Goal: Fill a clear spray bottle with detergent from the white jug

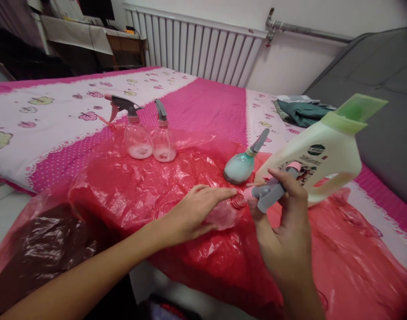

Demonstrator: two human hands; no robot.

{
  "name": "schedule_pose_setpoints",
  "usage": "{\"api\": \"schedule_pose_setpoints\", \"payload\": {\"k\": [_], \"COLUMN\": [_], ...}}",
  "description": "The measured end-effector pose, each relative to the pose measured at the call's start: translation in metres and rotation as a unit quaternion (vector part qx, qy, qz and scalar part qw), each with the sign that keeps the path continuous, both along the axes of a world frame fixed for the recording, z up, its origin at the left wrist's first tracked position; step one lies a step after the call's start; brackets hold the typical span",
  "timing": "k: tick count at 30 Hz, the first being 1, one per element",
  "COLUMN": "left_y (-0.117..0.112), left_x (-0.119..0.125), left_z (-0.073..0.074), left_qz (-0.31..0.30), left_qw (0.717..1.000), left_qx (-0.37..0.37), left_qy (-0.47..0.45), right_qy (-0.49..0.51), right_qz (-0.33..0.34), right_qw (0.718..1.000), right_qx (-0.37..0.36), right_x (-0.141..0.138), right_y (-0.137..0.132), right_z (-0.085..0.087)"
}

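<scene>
My left hand (193,209) is closed around a clear pink bottle (225,216), which lies tilted with its threaded neck toward the right. Between the fingers of my right hand (288,226) is a grey and pink trigger spray head (272,195). Its pink collar is right at the bottle's mouth; whether a tube reaches inside, I cannot tell. Just beyond stands a tilted teal spray bottle (239,168) with a grey trigger. A large cream jug (343,153) with a green cap leans behind my right hand.
Two pink spray bottles, one on the left (139,144) and one beside it (164,146), hold a little whitish liquid. Red plastic sheeting (130,195) covers the bed's near part. Folded clothes (300,112) lie by the grey headboard (373,66). A radiator (196,44) lines the wall.
</scene>
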State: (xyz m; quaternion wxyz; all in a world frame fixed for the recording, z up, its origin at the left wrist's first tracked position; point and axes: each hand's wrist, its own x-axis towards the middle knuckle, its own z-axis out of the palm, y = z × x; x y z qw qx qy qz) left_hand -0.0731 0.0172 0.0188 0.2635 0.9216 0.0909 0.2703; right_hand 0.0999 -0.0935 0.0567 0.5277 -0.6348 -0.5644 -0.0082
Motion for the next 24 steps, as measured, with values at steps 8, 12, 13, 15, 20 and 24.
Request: {"api": "schedule_pose_setpoints", "payload": {"k": [8, 12, 13, 15, 20, 24], "left_y": [0.000, 0.000, 0.000, 0.000, 0.000, 0.001], "left_x": [0.001, 0.000, 0.000, 0.000, -0.001, 0.000], "left_z": [0.000, 0.000, 0.000, 0.000, 0.000, 0.000], "left_qz": [-0.003, 0.001, 0.001, -0.001, 0.002, -0.002], "left_qw": [1.000, 1.000, 1.000, 1.000, 1.000, 1.000], "left_qx": [0.001, -0.005, -0.006, -0.009, -0.015, -0.020], "left_qy": [0.002, 0.003, 0.001, 0.004, 0.011, 0.004], "right_qy": [0.049, 0.005, 0.009, 0.040, 0.038, 0.056], "right_qz": [0.012, -0.009, 0.001, 0.016, -0.022, 0.004], "right_qw": [0.999, 1.000, 1.000, 0.999, 0.996, 0.997], "right_qx": [0.020, 0.009, 0.004, 0.024, 0.077, 0.046], "right_x": [-0.001, -0.005, -0.007, -0.009, -0.011, -0.010], "right_y": [0.004, 0.003, 0.003, 0.004, 0.007, 0.007], "right_z": [-0.006, -0.007, -0.006, -0.006, -0.006, -0.007]}}
